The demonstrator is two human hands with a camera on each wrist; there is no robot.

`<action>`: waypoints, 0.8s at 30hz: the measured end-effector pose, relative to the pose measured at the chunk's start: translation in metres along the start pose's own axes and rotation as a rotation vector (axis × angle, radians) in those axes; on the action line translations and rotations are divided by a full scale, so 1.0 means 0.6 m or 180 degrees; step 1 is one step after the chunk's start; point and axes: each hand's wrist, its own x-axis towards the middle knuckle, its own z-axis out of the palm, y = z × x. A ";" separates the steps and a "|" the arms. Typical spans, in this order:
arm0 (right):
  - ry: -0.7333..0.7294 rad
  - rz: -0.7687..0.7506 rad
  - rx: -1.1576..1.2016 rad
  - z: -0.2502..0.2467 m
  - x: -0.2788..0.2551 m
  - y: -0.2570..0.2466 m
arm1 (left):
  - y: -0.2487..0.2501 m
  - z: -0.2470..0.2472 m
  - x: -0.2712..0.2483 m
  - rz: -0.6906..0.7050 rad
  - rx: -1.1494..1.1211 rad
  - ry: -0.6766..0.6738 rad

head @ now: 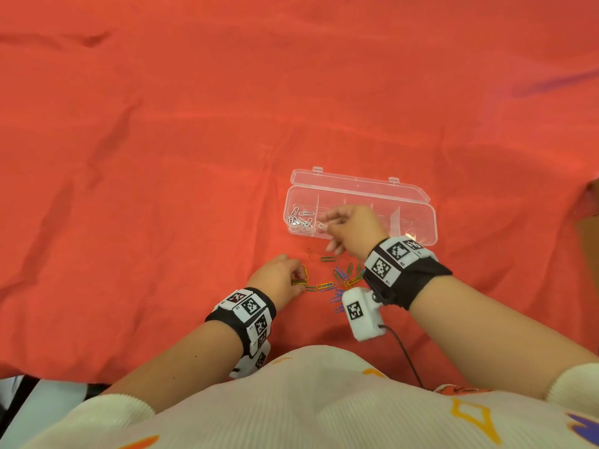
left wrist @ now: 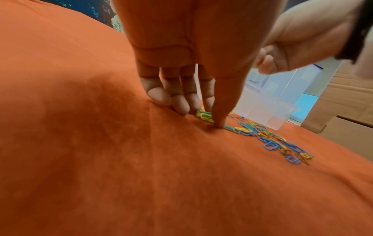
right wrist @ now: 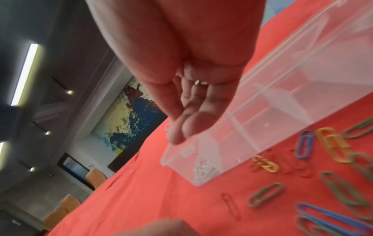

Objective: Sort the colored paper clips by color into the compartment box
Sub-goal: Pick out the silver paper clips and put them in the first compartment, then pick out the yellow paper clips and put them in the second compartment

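A clear compartment box (head: 418,218) lies open on the red cloth, its lid folded back. White paper clips (head: 299,218) fill its leftmost compartment; the other compartments look bare. My right hand (head: 324,223) hovers over the box's left part and pinches a white paper clip (head: 321,225), whose loop sticks out past the fingertips (right wrist: 177,135) in the right wrist view. A pile of coloured clips (head: 343,277) lies in front of the box. My left hand (head: 299,280) is down at the pile's left end, thumb and forefinger pinching a yellow clip (left wrist: 204,117) against the cloth.
Red clips (head: 311,254) lie nearly invisible on the red cloth (head: 162,189) between the pile and the box. A cardboard box (left wrist: 343,111) stands off to the right. The wrist camera's cable (head: 405,351) trails toward my body.
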 end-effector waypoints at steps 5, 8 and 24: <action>0.0387 0.0036 -0.0072 0.018 0.030 -0.023 | 0.006 -0.002 -0.004 -0.0041 0.0275 -0.0137; 0.0513 -0.0096 -0.0424 0.025 0.038 -0.025 | 0.006 -0.002 -0.008 -0.0006 0.0382 -0.0204; -0.0855 -0.0177 -0.1926 0.000 -0.045 0.076 | -0.006 -0.010 -0.003 0.0009 -0.0221 -0.0143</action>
